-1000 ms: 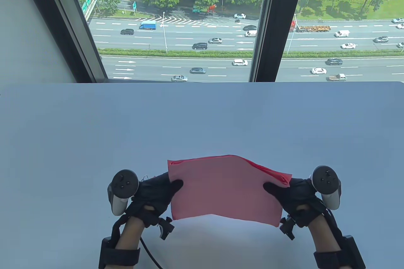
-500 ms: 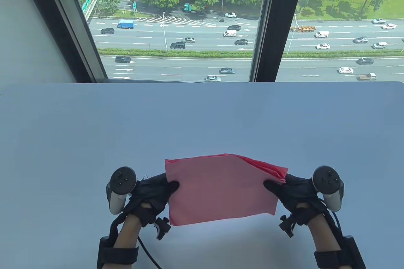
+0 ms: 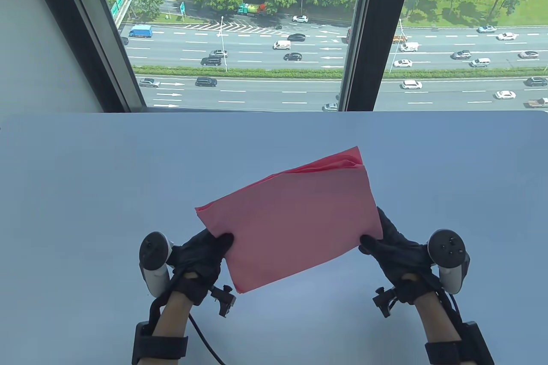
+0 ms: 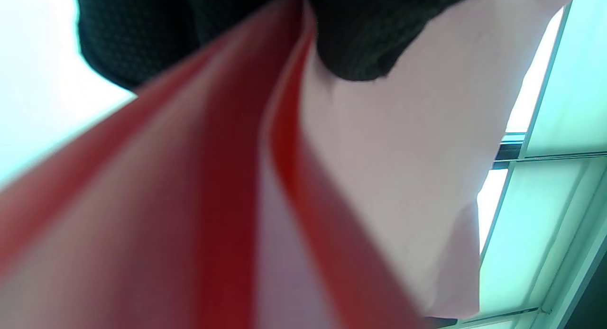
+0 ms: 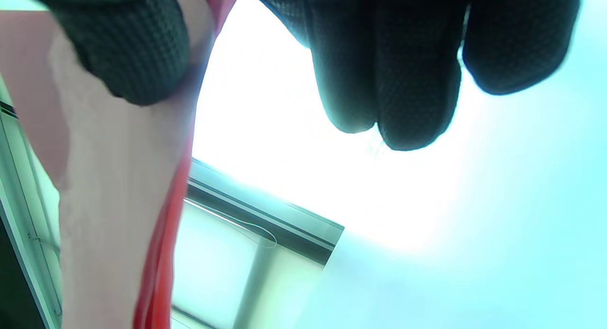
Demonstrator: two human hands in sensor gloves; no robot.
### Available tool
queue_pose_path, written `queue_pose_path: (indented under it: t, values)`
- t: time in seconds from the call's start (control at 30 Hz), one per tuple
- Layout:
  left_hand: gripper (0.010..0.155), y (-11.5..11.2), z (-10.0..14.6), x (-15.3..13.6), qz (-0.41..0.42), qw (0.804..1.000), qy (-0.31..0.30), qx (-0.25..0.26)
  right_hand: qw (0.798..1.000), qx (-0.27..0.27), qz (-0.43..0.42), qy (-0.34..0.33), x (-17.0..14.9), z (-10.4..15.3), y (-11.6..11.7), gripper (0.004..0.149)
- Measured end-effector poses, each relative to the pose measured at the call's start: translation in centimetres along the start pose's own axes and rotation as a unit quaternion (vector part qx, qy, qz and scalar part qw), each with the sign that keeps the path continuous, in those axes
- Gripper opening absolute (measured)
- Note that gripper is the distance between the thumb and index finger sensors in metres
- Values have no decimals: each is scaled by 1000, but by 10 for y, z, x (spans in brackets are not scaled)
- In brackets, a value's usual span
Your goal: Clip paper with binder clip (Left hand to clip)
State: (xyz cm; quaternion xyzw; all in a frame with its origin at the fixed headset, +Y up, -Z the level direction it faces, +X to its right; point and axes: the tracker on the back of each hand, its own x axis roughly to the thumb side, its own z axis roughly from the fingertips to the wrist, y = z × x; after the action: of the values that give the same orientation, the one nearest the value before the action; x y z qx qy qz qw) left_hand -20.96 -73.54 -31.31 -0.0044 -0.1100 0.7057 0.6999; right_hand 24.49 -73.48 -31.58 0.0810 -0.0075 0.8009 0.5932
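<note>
**Paper up in both hands, no clip in sight**

While both hands are clamped on it, the pink paper [image 3: 291,215] sits lifted off the table [image 3: 85,176], between the 2 hands and tilted. Long axis runs from near-left to far-right in the table view; the far-right corner sticks up toward the window [image 3: 239,31].

Left hand [image 3: 201,256] pinches the near-left edge, thumb on top. Right hand [image 3: 396,249] pinches the right edge, also thumb on top. Hands are well apart, 1 at each end of the stack.

Left wrist view: sheets [image 4: 389,187] fan out a bit below the thumb, so it's several layers, loosely aligned. Right wrist view: thumb on the paper [image 5: 118,177], the other fingers [image 5: 393,73] hang behind it; contact there not clear.

Binder clip isn't visible in any view, can't say where it is.

My read: the left hand has to do the clipping, so it must let go first. The right hand then carries the whole stack from 1 end, and it may sag or fan.
</note>
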Motion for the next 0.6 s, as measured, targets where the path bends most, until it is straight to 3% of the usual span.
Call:
queue_pose_path:
  t: [0.2,0.4,0.6]
  values:
    - [46,-15,2,-4,7,1000,4,-1,1000,28,4,-4,0,1,16,91]
    - [46,-30,4,-10,30,999,18,-14,998,47,43,-17,6,6,35,82]
    - [47,-33,4,-8,27,999,13,-19,996,73,54,-21,10,9,51,79]
